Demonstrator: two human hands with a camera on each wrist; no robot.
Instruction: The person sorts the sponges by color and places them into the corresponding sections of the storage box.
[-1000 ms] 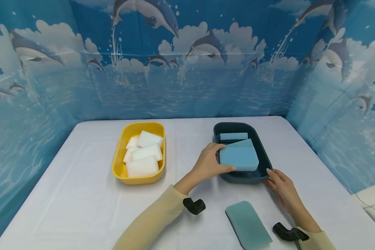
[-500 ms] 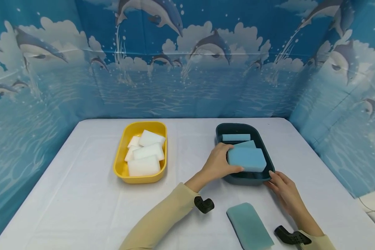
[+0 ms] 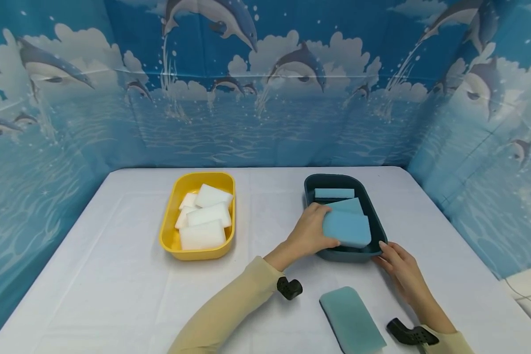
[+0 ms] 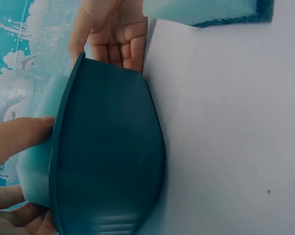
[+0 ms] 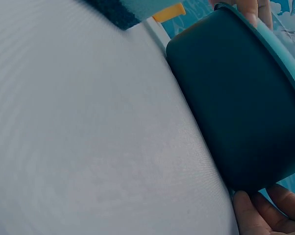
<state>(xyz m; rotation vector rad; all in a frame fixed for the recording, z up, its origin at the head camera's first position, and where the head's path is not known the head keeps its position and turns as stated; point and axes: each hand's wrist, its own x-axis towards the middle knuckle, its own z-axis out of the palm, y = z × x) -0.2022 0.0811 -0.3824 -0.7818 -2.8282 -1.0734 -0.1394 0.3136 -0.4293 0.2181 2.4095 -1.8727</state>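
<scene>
My left hand (image 3: 309,230) grips a light blue sponge (image 3: 347,229) between thumb and fingers, inside the dark teal basin (image 3: 347,255). The sponge tilts toward the basin's near wall; in the left wrist view its upper part (image 4: 37,169) stands above the rim. Behind it lie another blue sponge (image 3: 350,205) and a third (image 3: 334,193) near the back wall. At the near right corner my right hand (image 3: 400,270) holds the basin, thumb at the rim and fingers against the outer wall. Those fingers (image 5: 275,215) also show in the right wrist view.
A green-blue sponge (image 3: 351,319) with a dark underside lies on the white-covered table (image 3: 93,295), in front of the basin. Left of centre stands a yellow basin (image 3: 199,255) with several white sponges (image 3: 203,236). A dolphin-print curtain (image 3: 265,128) surrounds the table's back and sides.
My left hand moved right with the blue sponge, which then sank and tilted lower in the dark basin. My right hand keeps its hold on the corner.
</scene>
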